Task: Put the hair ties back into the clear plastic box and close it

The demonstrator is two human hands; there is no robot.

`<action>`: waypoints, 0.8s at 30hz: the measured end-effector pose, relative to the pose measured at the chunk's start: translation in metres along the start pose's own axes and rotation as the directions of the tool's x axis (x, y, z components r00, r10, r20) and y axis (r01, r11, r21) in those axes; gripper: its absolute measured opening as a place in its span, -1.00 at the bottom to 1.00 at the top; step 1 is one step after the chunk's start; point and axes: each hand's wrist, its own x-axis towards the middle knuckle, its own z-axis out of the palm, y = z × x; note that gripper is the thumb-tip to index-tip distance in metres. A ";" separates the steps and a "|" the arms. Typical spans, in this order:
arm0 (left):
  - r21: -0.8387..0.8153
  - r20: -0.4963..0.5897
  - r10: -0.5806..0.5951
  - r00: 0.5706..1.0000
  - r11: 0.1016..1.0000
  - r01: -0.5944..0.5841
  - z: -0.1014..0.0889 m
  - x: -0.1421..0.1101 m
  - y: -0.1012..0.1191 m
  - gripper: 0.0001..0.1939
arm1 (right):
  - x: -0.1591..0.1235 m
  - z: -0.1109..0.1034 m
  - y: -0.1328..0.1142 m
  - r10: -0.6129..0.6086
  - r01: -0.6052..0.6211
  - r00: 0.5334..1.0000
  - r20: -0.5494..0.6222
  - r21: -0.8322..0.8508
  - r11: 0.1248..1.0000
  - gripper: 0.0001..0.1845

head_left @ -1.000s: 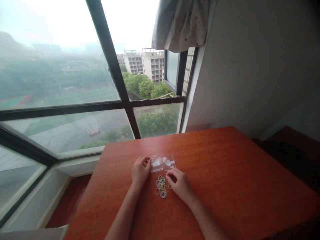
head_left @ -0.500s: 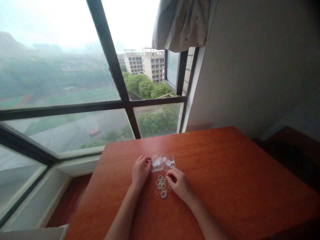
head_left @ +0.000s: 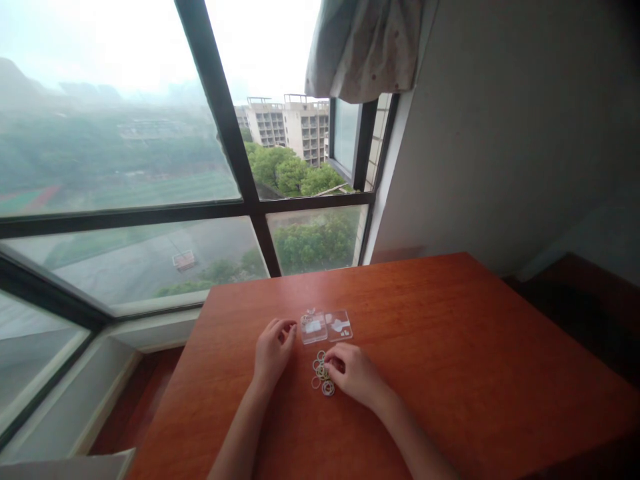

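A small clear plastic box [head_left: 325, 327] lies open on the reddish wooden table [head_left: 450, 347], its two halves side by side. Just in front of it is a little heap of several small rings [head_left: 320, 377], pale and yellowish. My right hand [head_left: 354, 375] rests over the right side of the heap with its fingers curled onto the rings; I cannot make out what it pinches. My left hand [head_left: 273, 348] lies on the table just left of the box, fingers loosely bent, apart from the box, holding nothing I can see.
A big window with dark frames [head_left: 235, 180] stands behind the table's far edge, with a curtain [head_left: 363, 47] bunched at the top. A grey wall [head_left: 500, 133] rises on the right. Dark furniture [head_left: 585, 300] sits beyond the table's right edge.
My left hand has drawn back from the box's left edge toward me. My right hand has slid left onto the heap of rings.
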 end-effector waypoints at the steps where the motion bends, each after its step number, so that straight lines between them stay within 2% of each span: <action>1: -0.005 -0.002 0.000 1.000 1.000 0.000 0.000 0.000 0.001 -0.77 | 0.000 0.000 -0.003 0.011 -0.010 1.000 0.018 -0.028 1.000 -0.96; 6: -0.003 0.019 0.026 0.999 1.000 -0.026 0.002 0.000 0.002 -0.78 | 0.002 0.004 -0.011 0.060 -0.054 0.998 0.035 -0.143 0.988 -0.96; 11: -0.003 0.026 0.045 0.999 0.999 -0.045 0.003 -0.001 0.001 -0.78 | 0.002 0.008 -0.006 0.056 -0.054 0.998 0.009 -0.138 0.989 -0.93; 18: -0.016 0.056 0.061 0.997 0.998 -0.061 0.003 -0.003 0.006 -0.79 | 0.004 0.009 0.003 0.020 -0.017 0.997 -0.073 0.034 0.999 -0.93; 24: -0.093 0.123 0.106 0.987 0.991 -0.095 0.007 -0.008 0.021 -0.81 | 0.005 0.006 0.015 0.065 -0.034 0.986 -0.157 0.188 0.982 -0.91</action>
